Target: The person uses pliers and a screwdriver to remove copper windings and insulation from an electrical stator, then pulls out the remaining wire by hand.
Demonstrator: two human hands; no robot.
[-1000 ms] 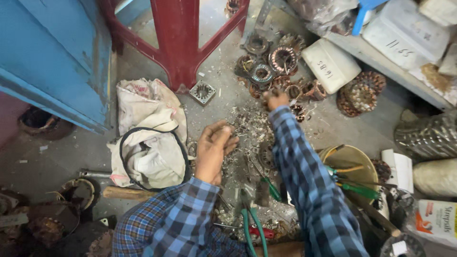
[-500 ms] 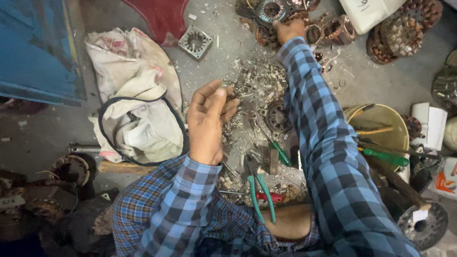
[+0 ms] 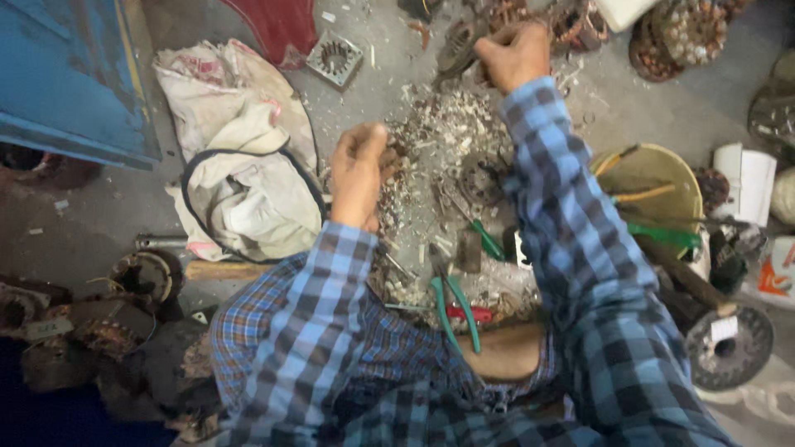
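My right hand (image 3: 513, 55) reaches far forward and grips a dark round motor part (image 3: 458, 43) lifted from the pile of wound stators at the top. My left hand (image 3: 358, 174) hovers lower, fingers curled over a heap of small metal scraps (image 3: 439, 141) on the concrete floor; whether it holds any scrap is unclear. Both arms wear blue checked sleeves. Green-handled pliers (image 3: 455, 306) lie near my knee, just below the scrap heap.
A white cloth sack with a black rim (image 3: 248, 199) lies left of the scraps. A square metal plate (image 3: 334, 58) sits near a red stool leg. A yellowish bowl with tools (image 3: 654, 194) stands right. A blue cabinet (image 3: 66, 74) is at far left.
The view has tilted down and closer. My right hand has closed on a motor part and lifted it from the pile. My left hand stays over the scraps.
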